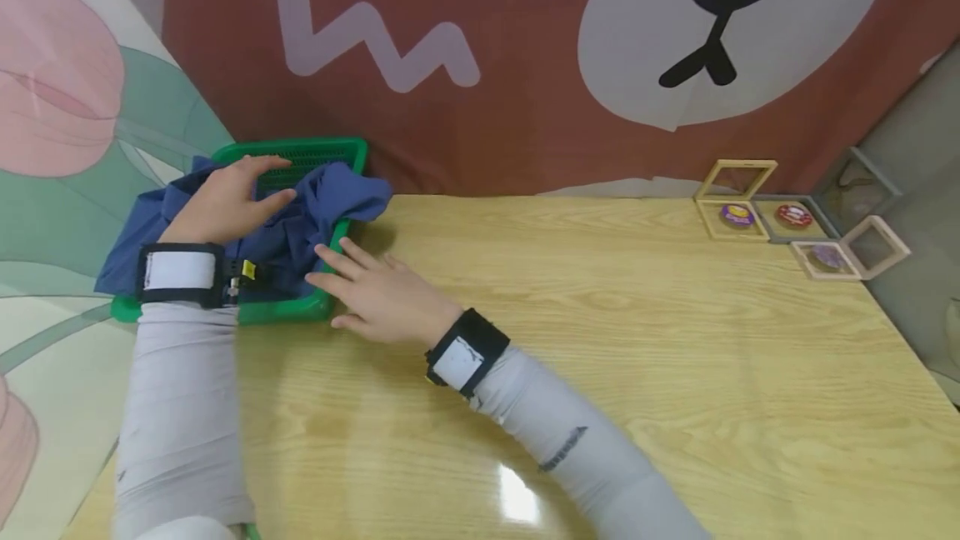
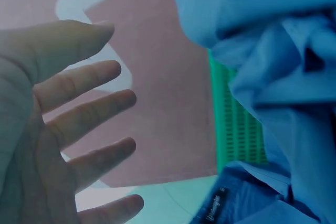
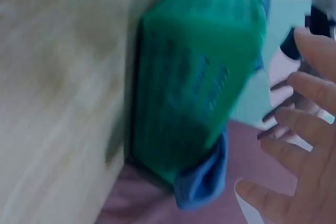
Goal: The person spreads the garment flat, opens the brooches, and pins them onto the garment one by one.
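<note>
A green plastic basket [image 1: 291, 312] with slatted walls stands at the table's back left. Blue cloth [image 1: 347, 190], seemingly a garment, lies bunched in it and hangs over its left and right rims. Over the cloth is my left hand [image 1: 225, 202], fingers spread and holding nothing. The left wrist view shows that palm beside the cloth [image 2: 299, 77], where a small dark label [image 2: 215, 205] with light lettering shows. My right hand [image 1: 386, 294] reaches to the basket's right front corner with spread fingers and nothing in its grasp. In the right wrist view its fingers extend beside the basket wall [image 3: 194, 77].
At the table's back right stand small open square cases: a yellowish one [image 1: 737, 221] with a purple round piece, a grey one [image 1: 795, 217] with a red piece, and a pale pink one [image 1: 825, 261]. A brown printed backdrop [image 1: 510, 107] rises behind the wooden table [image 1: 600, 315].
</note>
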### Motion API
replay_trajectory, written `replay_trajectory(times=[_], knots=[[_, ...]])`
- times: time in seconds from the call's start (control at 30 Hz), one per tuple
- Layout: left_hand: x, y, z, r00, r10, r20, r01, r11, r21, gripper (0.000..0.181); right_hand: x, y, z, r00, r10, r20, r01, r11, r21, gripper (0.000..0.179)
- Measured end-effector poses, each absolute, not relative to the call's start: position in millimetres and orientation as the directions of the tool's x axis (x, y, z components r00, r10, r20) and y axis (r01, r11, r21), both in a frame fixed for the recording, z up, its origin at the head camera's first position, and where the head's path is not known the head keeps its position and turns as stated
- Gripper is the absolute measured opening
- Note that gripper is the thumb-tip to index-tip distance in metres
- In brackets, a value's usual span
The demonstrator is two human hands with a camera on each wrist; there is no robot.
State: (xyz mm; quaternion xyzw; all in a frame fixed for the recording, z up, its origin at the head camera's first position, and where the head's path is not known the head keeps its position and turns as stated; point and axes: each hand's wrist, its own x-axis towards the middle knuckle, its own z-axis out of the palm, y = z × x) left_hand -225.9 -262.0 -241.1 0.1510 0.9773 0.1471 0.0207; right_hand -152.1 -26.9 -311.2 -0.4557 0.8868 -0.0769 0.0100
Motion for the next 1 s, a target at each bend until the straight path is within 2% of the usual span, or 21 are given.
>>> replay_trajectory(times=[0.43, 0.67, 0.87, 1.0], knots=[[-244.6, -284.1, -261.3, -0.975, 0.218, -0.044, 0.195, 0.933, 0.303, 0.072, -149.6, -49.8, -327.5, -0.574, -0.819, -0.007, -0.812, 0.57, -0.128, 0.065], [-259.7, -298.7, -285.7, -0.971, 0.133, -0.197, 0.072, 0.954, 0.29, 0.089, -148.1, -49.9, -334.3, -0.578, -0.816, -0.023, -0.807, 0.576, -0.129, 0.064], [-271.0, -301.4, -298.5, -0.964, 0.061, -0.259, -0.012, 0.963, 0.268, 0.108, -148.5, -45.8, -336.6, -0.587, -0.809, -0.022, -0.8, 0.584, -0.138, 0.064], [-272.4, -293.7, -302.4, -0.937, 0.079, -0.341, -0.004, 0.972, 0.237, 0.12, -149.1, -41.7, -336.3, -0.586, -0.81, -0.01, -0.801, 0.581, -0.145, 0.065]])
